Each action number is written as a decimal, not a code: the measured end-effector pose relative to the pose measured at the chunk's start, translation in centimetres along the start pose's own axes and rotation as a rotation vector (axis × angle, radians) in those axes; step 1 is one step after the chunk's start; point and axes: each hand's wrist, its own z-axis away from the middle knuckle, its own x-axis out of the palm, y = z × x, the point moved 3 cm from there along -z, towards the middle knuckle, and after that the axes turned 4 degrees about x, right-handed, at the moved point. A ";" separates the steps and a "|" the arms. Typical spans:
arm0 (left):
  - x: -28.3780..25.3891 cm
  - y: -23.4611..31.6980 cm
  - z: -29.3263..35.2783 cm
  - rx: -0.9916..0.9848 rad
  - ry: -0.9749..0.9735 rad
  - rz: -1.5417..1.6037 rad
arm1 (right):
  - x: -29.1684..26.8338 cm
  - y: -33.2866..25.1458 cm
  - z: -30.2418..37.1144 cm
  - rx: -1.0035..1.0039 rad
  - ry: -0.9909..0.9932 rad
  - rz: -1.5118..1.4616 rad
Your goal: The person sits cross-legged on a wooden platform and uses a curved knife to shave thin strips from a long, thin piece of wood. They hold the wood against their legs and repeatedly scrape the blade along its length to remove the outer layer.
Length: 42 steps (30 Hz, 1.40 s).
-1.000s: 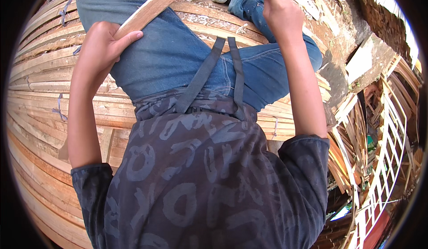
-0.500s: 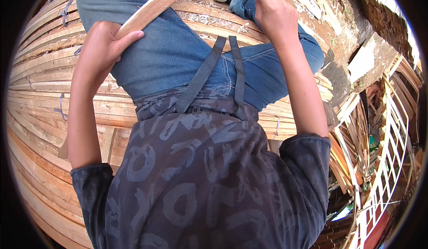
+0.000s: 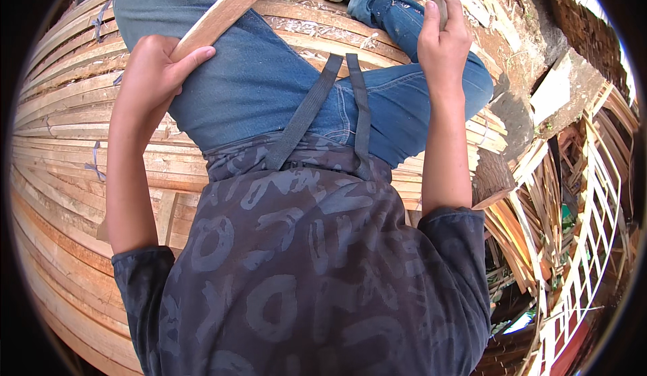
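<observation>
1 wooden strip (image 3: 232, 13) is clasped by left hand (image 3: 155, 69); right hand (image 3: 445, 47) grasps a half-hidden object (image 3: 441, 11).

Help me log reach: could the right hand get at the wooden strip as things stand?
Likely yes: nothing visible blocks the side of the wooden strip facing the right hand, though its grip seems taken by a partly hidden object.

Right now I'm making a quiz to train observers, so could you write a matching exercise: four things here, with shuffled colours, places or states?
1. Left hand
2. Jeans
3. Lattice
4. Straps

A. Pale, near the picture's right edge
B. Dark grey
C. Gripping one end of a wooden strip
D. Blue

Pairs: 1-C, 2-D, 3-A, 4-B
</observation>
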 end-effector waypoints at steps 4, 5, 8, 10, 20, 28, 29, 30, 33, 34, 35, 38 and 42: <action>-0.2 -0.1 0.0 0.025 0.024 -0.072 | 3.9 -3.1 4.0 0.032 -0.134 -0.098; -0.1 0.0 0.1 0.025 0.031 -0.070 | 4.7 -4.0 5.0 0.069 -0.193 -0.102; 0.0 -0.2 0.6 0.072 0.107 -0.240 | 5.5 -5.8 5.8 -0.007 -0.126 -0.200; 0.2 -0.6 1.2 0.212 0.190 -0.356 | 4.9 -6.4 5.3 -0.033 -0.143 -0.165; 0.0 -2.9 6.5 0.241 0.279 -0.297 | 0.5 -8.2 3.4 -0.284 -0.239 0.066; 1.4 -4.4 6.5 0.190 0.114 -0.144 | 4.0 -8.8 5.9 -0.315 -0.306 0.133; 1.4 -4.5 6.4 0.172 0.105 -0.124 | 4.5 -8.4 6.0 -0.323 -0.299 0.137; 1.5 -4.6 6.3 0.154 0.096 -0.105 | 4.5 -7.9 5.6 -0.276 -0.248 0.136; 1.7 -4.9 6.0 0.144 0.095 -0.051 | 3.3 -5.3 3.3 -0.092 -0.125 0.190; 1.8 -5.1 6.0 0.146 0.101 -0.034 | 2.5 -4.8 2.6 -0.104 -0.108 0.192; 1.8 -4.9 5.8 0.132 0.085 -0.028 | 1.9 -4.4 2.2 -0.109 -0.084 0.195; 1.9 -4.7 5.0 0.071 0.022 -0.041 | 1.6 -4.4 2.4 -0.176 -0.175 0.154; 2.0 -4.6 4.6 0.118 0.033 -0.049 | 3.1 -7.2 4.5 -0.247 -0.346 0.104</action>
